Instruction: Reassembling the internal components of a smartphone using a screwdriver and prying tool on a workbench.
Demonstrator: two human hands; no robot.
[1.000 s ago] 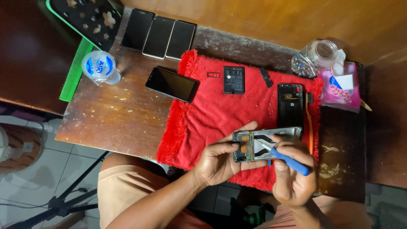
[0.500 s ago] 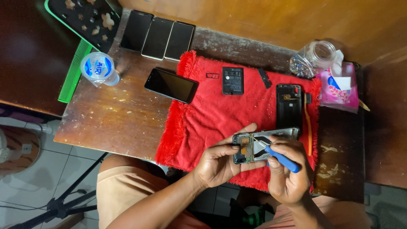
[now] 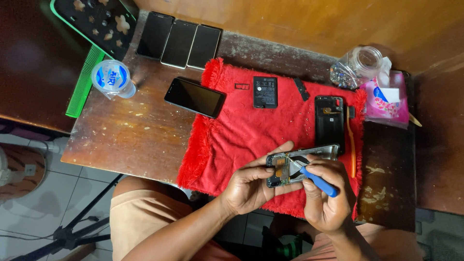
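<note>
My left hand [image 3: 251, 186] grips an opened phone frame [image 3: 323, 152] from its left end, holding it just above the red towel [image 3: 232, 140]. My right hand [image 3: 326, 198] holds a blue-handled screwdriver [image 3: 319, 181], its tip resting on the exposed insides of the frame. Higher on the towel lie a black battery [image 3: 265, 92], a small black strip [image 3: 300, 89] and a black back cover [image 3: 329, 117]. An orange stick tool [image 3: 351, 140] lies along the towel's right edge.
A dark phone [image 3: 194, 97] lies at the towel's left edge; three more phones [image 3: 179, 40] line the table's far side. A plastic water cup [image 3: 112, 78], green comb [image 3: 81, 84], black tray [image 3: 96, 19], glass jar [image 3: 357, 65] and pink tissue pack [image 3: 386, 99] surround them.
My right hand has shifted the screwdriver slightly left, its tip moving further into the frame. My left hand keeps its hold on the phone frame.
</note>
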